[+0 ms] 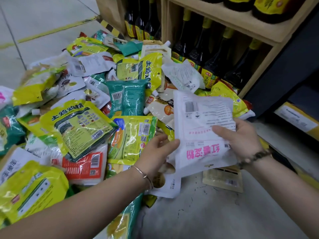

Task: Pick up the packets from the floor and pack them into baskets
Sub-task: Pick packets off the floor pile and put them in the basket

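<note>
A large white packet with pink lettering point(203, 128) is held up above the floor between both hands. My right hand point(240, 137) grips its right edge, thumb across the printed face. My left hand point(158, 150) holds its left edge, thumb on the front. A big heap of packets point(89, 107) in yellow-green, teal, white and orange covers the floor to the left. No basket is in view.
A wooden shelf point(241, 23) full of dark sauce bottles point(203, 52) stands behind the heap at the upper right. A cardboard box point(296, 118) sits at the right edge. A flat packet point(222, 180) lies on bare grey floor point(215, 218) under my hands.
</note>
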`<control>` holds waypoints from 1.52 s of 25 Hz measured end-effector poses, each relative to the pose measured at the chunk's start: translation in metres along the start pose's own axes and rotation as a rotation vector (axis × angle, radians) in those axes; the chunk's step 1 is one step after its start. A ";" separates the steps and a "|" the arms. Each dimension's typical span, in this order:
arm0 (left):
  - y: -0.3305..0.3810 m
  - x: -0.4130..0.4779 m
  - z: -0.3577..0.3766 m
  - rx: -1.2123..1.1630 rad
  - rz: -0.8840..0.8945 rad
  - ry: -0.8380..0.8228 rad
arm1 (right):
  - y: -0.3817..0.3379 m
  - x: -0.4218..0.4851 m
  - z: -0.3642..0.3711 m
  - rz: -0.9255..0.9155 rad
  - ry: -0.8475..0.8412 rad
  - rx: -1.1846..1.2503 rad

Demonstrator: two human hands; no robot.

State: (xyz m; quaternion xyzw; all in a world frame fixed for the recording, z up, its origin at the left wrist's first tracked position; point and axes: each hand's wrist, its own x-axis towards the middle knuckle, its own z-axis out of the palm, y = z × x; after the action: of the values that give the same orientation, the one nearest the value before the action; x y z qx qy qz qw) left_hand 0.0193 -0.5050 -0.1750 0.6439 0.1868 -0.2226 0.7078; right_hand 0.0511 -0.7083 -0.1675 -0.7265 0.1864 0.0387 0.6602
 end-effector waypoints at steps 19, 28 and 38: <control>-0.024 -0.082 -0.099 -0.286 0.017 0.515 | -0.018 0.013 0.170 -0.383 -0.409 -0.890; -0.028 -0.087 -0.115 -0.266 0.001 0.599 | -0.009 0.041 0.223 -0.337 -0.452 -1.408; -0.023 -0.066 -0.109 -0.148 0.048 0.566 | 0.000 0.043 0.172 -0.170 -0.542 -0.989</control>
State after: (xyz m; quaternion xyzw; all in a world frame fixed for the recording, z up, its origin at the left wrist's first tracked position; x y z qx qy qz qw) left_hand -0.0460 -0.3934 -0.1690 0.6312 0.3772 -0.0030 0.6777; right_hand 0.1240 -0.5502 -0.2022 -0.9258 -0.0890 0.2528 0.2666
